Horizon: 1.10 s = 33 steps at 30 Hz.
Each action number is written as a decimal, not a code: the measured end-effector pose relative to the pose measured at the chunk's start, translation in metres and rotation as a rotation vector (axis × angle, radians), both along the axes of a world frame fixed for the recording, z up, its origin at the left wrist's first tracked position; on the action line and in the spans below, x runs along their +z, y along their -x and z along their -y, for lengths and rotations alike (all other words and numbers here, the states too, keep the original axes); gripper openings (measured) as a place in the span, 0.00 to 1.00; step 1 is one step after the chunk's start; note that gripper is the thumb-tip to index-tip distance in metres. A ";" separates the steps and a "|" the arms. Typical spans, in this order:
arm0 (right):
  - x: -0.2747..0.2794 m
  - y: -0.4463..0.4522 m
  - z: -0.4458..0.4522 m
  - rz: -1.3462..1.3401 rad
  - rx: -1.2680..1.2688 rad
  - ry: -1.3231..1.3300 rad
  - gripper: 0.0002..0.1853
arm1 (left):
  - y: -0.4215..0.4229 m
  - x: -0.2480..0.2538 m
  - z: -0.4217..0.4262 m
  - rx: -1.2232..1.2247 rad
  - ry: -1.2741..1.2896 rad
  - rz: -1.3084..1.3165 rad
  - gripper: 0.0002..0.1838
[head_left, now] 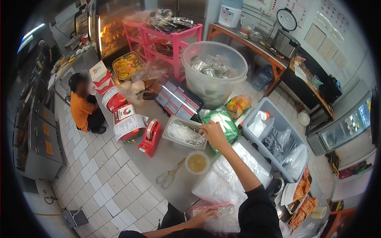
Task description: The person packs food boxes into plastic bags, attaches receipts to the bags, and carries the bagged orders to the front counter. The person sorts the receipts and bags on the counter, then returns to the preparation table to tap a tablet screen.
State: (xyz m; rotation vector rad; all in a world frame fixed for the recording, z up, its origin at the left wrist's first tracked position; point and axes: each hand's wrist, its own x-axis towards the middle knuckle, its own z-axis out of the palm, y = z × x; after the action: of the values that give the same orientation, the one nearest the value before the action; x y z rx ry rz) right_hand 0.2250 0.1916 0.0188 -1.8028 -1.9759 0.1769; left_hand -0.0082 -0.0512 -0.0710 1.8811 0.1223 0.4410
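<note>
My right hand (pixel 214 134) is over the right end of a metal pan (pixel 184 146) holding white chopped food (pixel 180 133). Its fingers are closed at the pan's rim; what they hold, if anything, is hidden. Low in view, my left hand (pixel 203 217) grips a clear plastic bag (pixel 222 222) with a pink edge. A tub of yellowish liquid (pixel 197 163) stands just in front of the pan, with scissors (pixel 167 179) beside it. A green and white packet (pixel 220 122) lies behind my right hand.
On the metal table (pixel 139 158) are a red tape dispenser (pixel 150 139), printed boxes (pixel 124 112), a tablet (pixel 178 101) and a grey crate (pixel 274 139) of plastic bags. A large clear bucket (pixel 212 81) stands behind. A person in orange (pixel 82 111) crouches at left.
</note>
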 end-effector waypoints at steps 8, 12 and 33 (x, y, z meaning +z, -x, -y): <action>0.024 0.004 0.020 0.217 -0.045 0.009 0.05 | -0.002 0.018 0.009 -0.028 -0.225 -0.148 0.24; 0.022 0.006 0.027 0.171 -0.068 -0.067 0.08 | -0.003 0.031 0.012 -0.028 -0.294 -0.188 0.25; -0.043 0.084 0.398 -0.381 -0.221 0.254 0.13 | -0.003 0.035 0.002 0.017 -0.385 -0.113 0.18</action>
State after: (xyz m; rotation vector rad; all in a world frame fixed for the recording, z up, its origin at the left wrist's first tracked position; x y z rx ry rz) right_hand 0.1414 -0.2064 -0.0238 -1.9527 -1.5324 0.6720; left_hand -0.0054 -0.0531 -0.0362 2.2858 0.1352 0.3892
